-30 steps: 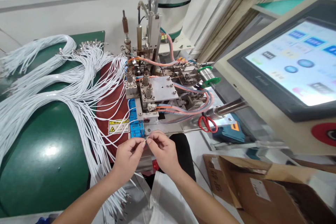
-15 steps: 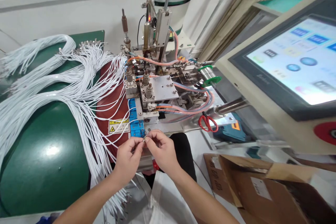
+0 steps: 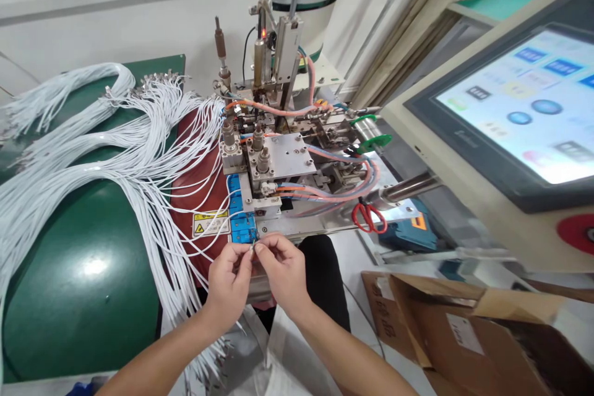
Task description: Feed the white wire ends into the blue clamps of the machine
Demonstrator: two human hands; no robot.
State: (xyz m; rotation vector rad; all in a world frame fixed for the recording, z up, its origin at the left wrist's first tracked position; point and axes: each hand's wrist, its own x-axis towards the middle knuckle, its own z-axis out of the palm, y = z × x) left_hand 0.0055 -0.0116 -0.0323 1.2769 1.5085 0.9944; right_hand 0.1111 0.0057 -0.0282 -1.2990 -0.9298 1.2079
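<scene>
My left hand (image 3: 228,281) is closed in a pinch at the front end of the machine. Fingertip to fingertip with it, my right hand (image 3: 285,275) is pinched too. Between them shows the end of a white cable (image 3: 252,247), tiny and mostly covered by the fingers; whether a connector sits on it I cannot tell. Just beyond the fingertips is a row of blue fixture blocks (image 3: 242,229), with white cables running into them from the left. The soldering machine (image 3: 285,154), with metal plates and air hoses, stands behind the blocks.
Bundles of white cables (image 3: 93,167) spread over a green table (image 3: 83,297) on the left. At right are a touch screen (image 3: 524,105), a solder spool (image 3: 366,133), red-handled scissors (image 3: 369,216) and an open cardboard box (image 3: 445,322). A warning label (image 3: 211,224) lies near the blocks.
Both hands stay together in front of the blue blocks, with only a slight shift of the fingers. A little more of the small piece shows between the fingertips.
</scene>
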